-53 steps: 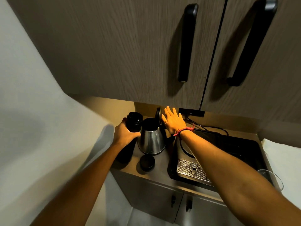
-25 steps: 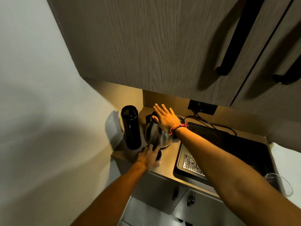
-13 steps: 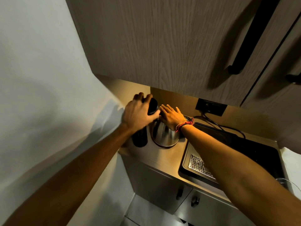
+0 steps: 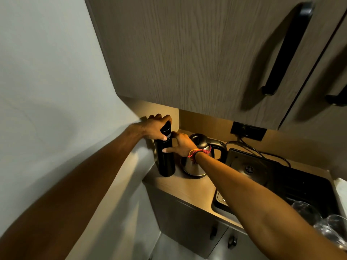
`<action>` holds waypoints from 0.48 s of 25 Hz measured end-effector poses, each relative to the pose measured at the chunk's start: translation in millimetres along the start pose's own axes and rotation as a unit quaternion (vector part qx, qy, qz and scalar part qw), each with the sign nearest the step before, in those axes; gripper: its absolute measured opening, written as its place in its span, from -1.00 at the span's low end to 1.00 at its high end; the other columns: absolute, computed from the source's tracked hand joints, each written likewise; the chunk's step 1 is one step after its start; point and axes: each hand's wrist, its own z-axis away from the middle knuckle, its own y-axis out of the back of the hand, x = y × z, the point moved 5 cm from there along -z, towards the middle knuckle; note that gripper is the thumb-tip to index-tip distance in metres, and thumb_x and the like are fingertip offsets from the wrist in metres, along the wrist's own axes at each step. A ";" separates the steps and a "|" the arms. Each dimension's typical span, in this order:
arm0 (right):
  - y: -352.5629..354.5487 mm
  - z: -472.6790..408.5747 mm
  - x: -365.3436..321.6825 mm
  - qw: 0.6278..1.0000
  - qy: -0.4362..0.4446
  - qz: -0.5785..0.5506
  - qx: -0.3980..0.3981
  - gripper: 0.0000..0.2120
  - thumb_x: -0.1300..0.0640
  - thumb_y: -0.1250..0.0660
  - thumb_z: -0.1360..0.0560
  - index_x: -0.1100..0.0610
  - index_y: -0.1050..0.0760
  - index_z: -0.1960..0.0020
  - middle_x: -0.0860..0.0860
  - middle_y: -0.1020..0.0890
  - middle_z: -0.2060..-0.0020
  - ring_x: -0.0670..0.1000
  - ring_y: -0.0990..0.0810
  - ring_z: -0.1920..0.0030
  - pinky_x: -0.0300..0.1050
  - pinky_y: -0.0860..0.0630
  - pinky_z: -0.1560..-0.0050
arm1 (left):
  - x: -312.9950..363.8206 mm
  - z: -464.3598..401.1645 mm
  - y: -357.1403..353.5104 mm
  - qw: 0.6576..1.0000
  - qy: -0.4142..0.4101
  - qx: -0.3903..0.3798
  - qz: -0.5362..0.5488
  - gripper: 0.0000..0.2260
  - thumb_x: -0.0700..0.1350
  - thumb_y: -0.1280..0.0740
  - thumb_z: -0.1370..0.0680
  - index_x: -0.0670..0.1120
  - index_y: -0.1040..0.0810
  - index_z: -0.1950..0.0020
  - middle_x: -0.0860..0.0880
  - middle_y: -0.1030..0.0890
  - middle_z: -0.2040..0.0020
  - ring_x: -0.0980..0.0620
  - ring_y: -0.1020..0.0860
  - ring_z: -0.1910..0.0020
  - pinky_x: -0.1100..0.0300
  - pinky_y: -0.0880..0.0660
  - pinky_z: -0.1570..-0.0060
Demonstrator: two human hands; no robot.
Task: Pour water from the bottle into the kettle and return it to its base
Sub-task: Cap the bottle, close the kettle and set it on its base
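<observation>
A tall black bottle (image 4: 166, 162) stands upright at the counter's left corner. My left hand (image 4: 155, 128) is closed over the black cap (image 4: 166, 130) on the bottle's top. My right hand (image 4: 181, 144) grips the bottle's upper body just below the cap. Right beside the bottle sits the steel kettle (image 4: 195, 167) with its black lid (image 4: 199, 140) down and black handle (image 4: 218, 147) pointing right. The kettle's base is hidden under it.
A black drip tray and cooktop (image 4: 262, 171) lie right of the kettle, with cables running to a wall socket (image 4: 247, 130). Clear glasses (image 4: 319, 220) stand at the right edge. Overhead cabinets with black handles (image 4: 287, 47) hang low; a wall (image 4: 56, 72) closes the left side.
My left hand picked the cap off the counter and set it on the bottle's top. My right hand left the kettle lid, which is now down, and took the bottle's body.
</observation>
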 end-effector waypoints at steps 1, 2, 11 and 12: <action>-0.4 1.0 -0.9 1.000 -0.004 0.006 0.000 -0.34 -0.13 -0.51 -0.35 0.10 -0.39 -0.34 0.11 -0.60 -0.21 0.13 -0.57 -0.20 0.07 -0.55 -0.21 | 1.4 0.2 2.4 1.000 -0.010 -0.026 0.005 -0.42 -0.08 -0.46 -0.44 0.10 -0.26 -0.37 -0.09 -0.41 -0.26 -0.18 -0.44 -0.25 -0.12 -0.42 -0.17; -0.8 2.3 -2.0 1.000 -0.007 0.008 0.001 -0.33 -0.13 -0.50 -0.35 0.10 -0.38 -0.35 0.12 -0.60 -0.21 0.14 -0.57 -0.21 0.05 -0.54 -0.21 | 3.3 0.1 3.7 0.999 -0.016 -0.047 0.002 -0.35 -0.15 -0.48 -0.40 0.12 -0.26 -0.39 -0.07 -0.39 -0.30 -0.17 -0.43 -0.28 -0.12 -0.46 -0.15; 83.8 64.3 70.7 0.960 -0.035 0.271 0.060 -0.01 -0.31 -0.40 -0.36 0.20 -0.10 -0.55 0.15 -0.25 -0.52 0.16 -0.22 -0.53 0.18 -0.20 -0.49 | 96.2 -23.6 -24.0 0.980 -0.157 0.106 0.060 -0.20 0.05 -0.53 -0.37 -0.03 -0.20 -0.50 -0.07 -0.32 -0.41 -0.13 -0.36 -0.41 -0.08 -0.47 -0.26; 91.8 76.0 87.0 0.972 -0.097 0.209 0.042 -0.09 -0.24 -0.41 -0.40 0.23 -0.15 -0.52 0.19 -0.32 -0.47 0.19 -0.31 -0.47 0.17 -0.29 -0.44 | 101.7 -35.4 -39.1 0.988 -0.114 0.074 0.076 -0.18 0.05 -0.54 -0.37 -0.08 -0.19 -0.51 -0.12 -0.32 -0.41 -0.19 -0.37 -0.40 -0.13 -0.45 -0.27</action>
